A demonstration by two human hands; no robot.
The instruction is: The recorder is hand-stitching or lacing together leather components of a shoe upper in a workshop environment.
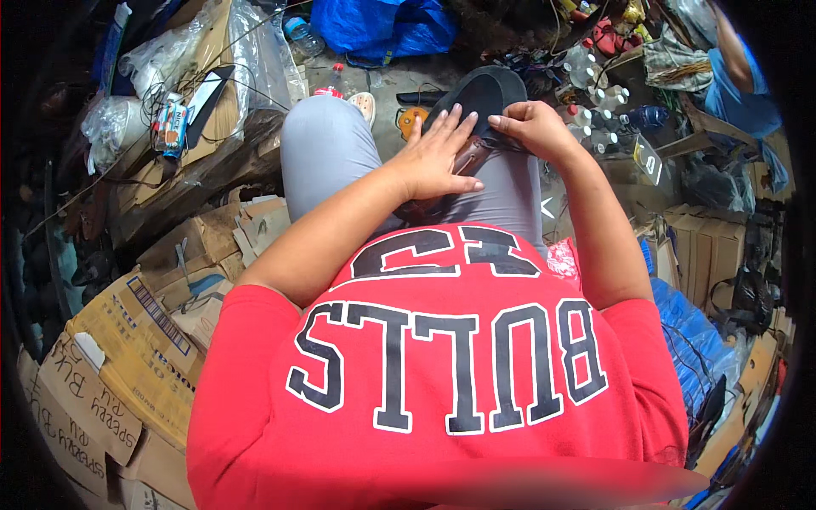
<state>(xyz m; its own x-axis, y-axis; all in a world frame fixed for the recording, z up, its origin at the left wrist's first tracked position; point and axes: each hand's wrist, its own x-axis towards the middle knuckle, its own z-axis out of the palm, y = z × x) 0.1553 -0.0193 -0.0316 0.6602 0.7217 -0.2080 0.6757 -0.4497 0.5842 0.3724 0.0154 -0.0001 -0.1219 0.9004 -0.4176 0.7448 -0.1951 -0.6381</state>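
A shoe with a black sole and a brown leather upper rests across my right thigh, sole side up. My left hand lies spread over its brown part, fingers stretched out and thumb apart. At the right edge of the black sole, my right hand pinches with thumb and fingers. Any small thing between those fingertips is too small to make out. Part of the upper is hidden under my left hand. Just beyond my left fingertips, an orange rounded object sits on the floor.
Flattened cardboard lies at my left, below a blue-and-white packet. A blue tarp bag is ahead. Several white-capped bottles stand at the right, near another person's arm. Blue plastic sheeting lies by my right elbow.
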